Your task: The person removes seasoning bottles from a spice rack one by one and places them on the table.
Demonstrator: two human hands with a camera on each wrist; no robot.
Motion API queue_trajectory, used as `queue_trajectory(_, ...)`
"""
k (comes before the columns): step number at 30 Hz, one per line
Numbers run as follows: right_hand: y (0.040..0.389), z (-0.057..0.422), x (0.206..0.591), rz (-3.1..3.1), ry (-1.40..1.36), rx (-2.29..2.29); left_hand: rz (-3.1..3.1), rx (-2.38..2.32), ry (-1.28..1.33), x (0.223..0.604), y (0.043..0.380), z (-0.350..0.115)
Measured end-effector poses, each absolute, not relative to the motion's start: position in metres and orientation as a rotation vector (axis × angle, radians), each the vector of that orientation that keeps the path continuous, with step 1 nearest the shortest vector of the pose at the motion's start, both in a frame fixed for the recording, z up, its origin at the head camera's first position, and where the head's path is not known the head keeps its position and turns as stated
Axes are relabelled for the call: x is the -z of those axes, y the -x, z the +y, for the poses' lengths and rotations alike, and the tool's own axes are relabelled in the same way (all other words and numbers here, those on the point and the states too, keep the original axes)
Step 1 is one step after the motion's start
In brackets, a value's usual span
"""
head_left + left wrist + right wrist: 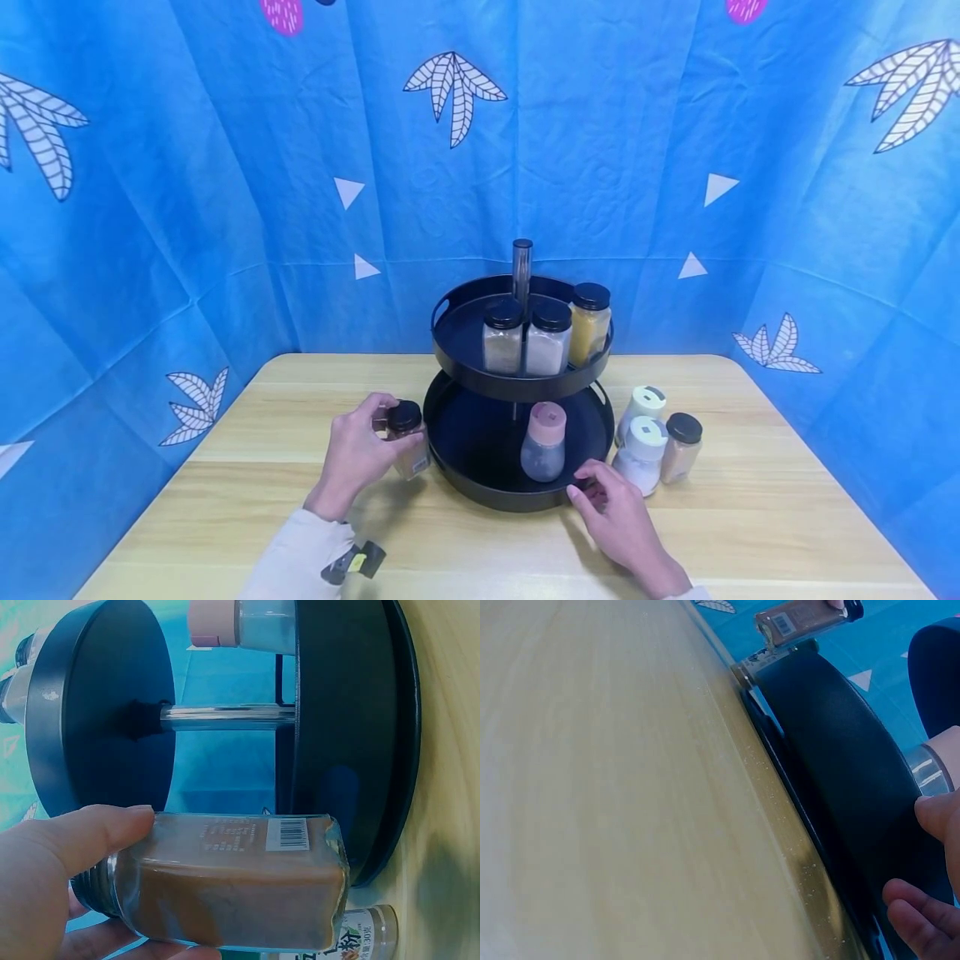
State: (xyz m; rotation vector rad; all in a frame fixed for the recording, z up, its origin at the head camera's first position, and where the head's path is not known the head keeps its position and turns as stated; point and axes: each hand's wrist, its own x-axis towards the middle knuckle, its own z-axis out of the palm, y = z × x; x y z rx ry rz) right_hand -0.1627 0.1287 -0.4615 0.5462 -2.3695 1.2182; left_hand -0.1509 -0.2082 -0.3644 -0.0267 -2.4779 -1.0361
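My left hand (pixel 360 450) grips a square glass spice jar (pixel 410 450) of brown powder by its black-lidded end, left of a two-tier round black rack. In the left wrist view the jar (pixel 232 877) overlaps the lower tier, its barcode label facing the camera. Fingers and thumb of my right hand (pixel 615 517) are loosely bent, apart, at the front right rim of the lower tray (pixel 487 493). A pink-topped shaker bottle (pixel 544 446) stands in that tray near this hand. The upper tray (pixel 480 379) bears several black-lidded jars (pixel 546 342).
Right of the rack stand two pale-topped shaker bottles (pixel 642 454) and a black-lidded jar (pixel 682 450). Another labelled jar (pixel 375 934) shows beyond the held one in the left wrist view. A blue patterned curtain (pixel 600 167) surrounds the wooden table (pixel 772 500).
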Motion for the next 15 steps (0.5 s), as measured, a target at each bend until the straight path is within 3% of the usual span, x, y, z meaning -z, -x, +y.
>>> queue_trajectory(15,0.162,0.127,0.461,-2.354,-0.543,-1.21,-2.518,1.064,0.008,0.376,0.152,-0.211)
